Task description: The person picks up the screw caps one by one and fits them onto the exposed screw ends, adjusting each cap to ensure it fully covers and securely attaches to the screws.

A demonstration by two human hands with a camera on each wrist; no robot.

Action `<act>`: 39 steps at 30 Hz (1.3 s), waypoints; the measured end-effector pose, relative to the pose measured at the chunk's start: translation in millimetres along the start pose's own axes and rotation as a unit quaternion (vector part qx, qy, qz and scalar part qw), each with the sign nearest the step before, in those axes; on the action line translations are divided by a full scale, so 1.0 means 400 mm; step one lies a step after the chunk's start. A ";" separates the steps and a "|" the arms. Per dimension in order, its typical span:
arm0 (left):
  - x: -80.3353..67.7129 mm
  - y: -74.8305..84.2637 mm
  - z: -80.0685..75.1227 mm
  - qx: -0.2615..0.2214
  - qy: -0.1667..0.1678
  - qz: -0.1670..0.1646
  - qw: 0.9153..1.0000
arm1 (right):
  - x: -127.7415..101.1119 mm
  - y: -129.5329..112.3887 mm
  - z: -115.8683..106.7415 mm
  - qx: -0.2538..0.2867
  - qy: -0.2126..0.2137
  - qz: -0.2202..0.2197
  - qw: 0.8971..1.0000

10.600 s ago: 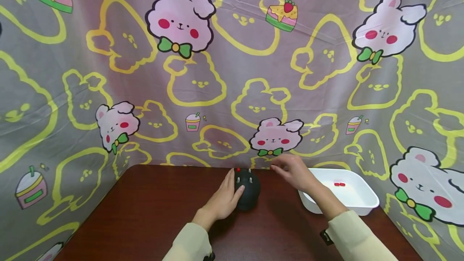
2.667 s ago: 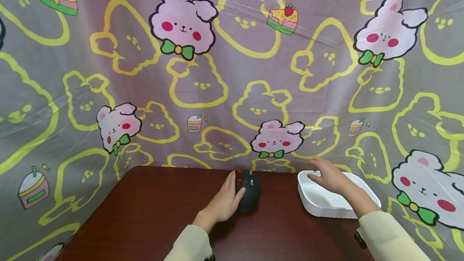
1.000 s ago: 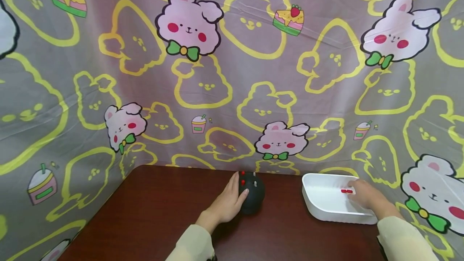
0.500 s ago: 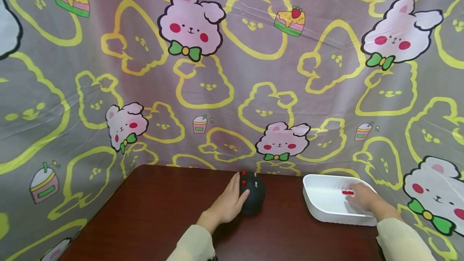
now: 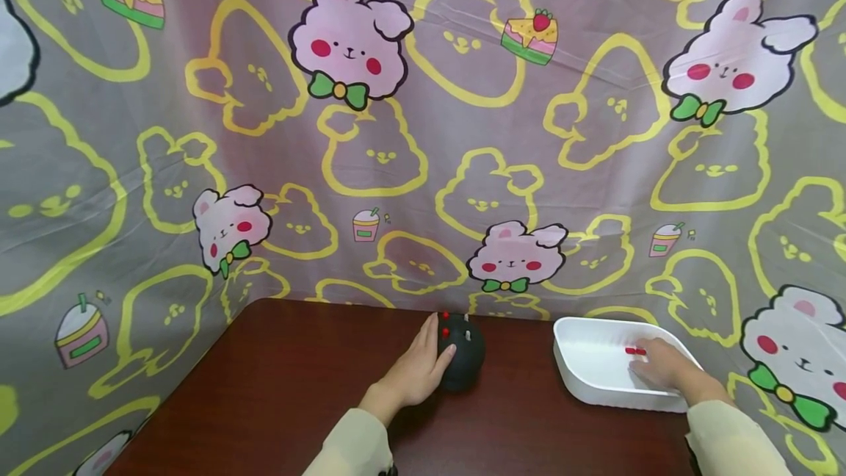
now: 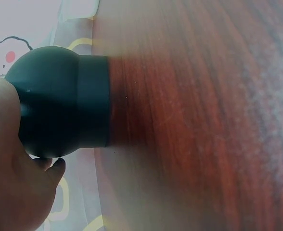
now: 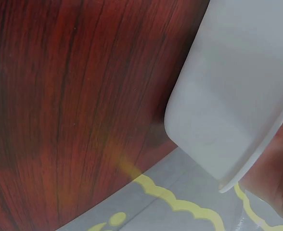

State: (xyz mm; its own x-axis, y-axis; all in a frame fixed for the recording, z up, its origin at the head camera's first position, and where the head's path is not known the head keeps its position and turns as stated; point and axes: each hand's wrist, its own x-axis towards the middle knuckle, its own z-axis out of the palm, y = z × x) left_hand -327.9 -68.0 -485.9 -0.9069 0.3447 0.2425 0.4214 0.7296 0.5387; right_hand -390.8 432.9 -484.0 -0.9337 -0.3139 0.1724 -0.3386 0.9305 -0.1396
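Observation:
A black ball-shaped thing (image 5: 463, 358) on a short cylindrical base stands on the brown table. Two small red pieces (image 5: 446, 333) and two silver prongs (image 5: 468, 335) stick up from its top. My left hand (image 5: 415, 369) holds it from the left, thumb on the near side; in the left wrist view the hand (image 6: 16, 168) curves round the ball (image 6: 50, 101). My right hand (image 5: 661, 366) reaches down into a white basin (image 5: 581, 380), fingers beside small red pieces (image 5: 635, 351). Its fingertips are hidden, so I cannot tell whether they hold anything.
The wood-grain table (image 5: 297, 388) reaches back to a cartoon-printed curtain (image 5: 396, 131), which also hangs at both sides. The basin's wall (image 7: 228, 96) fills much of the right wrist view, with the right forearm (image 7: 276, 173) beyond its rim.
Over ten seconds a second red piece has appeared on one of the ball's prongs. My right hand has moved from near the ball down into the basin. The left hand keeps its hold.

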 end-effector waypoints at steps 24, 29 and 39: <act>-0.001 0.008 -0.004 -0.001 -0.003 -0.007 1.000 | 0.011 -0.015 0.015 0.017 0.032 -0.032 0.999; -0.004 0.010 -0.007 -0.001 -0.001 -0.004 1.000 | 0.016 -0.018 0.011 0.019 0.029 -0.032 0.999; -0.004 0.010 -0.006 -0.001 0.000 -0.001 1.000 | 0.018 -0.036 0.012 0.061 0.057 -0.031 0.996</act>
State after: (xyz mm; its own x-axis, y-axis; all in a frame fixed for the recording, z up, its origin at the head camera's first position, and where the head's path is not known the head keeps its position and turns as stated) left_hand -324.7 -67.3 -482.1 -0.9078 0.3433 0.2410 0.4193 0.7286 0.5416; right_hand -393.3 416.3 -485.3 -0.8931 -0.3408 0.2936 -0.4141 0.8778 -0.2409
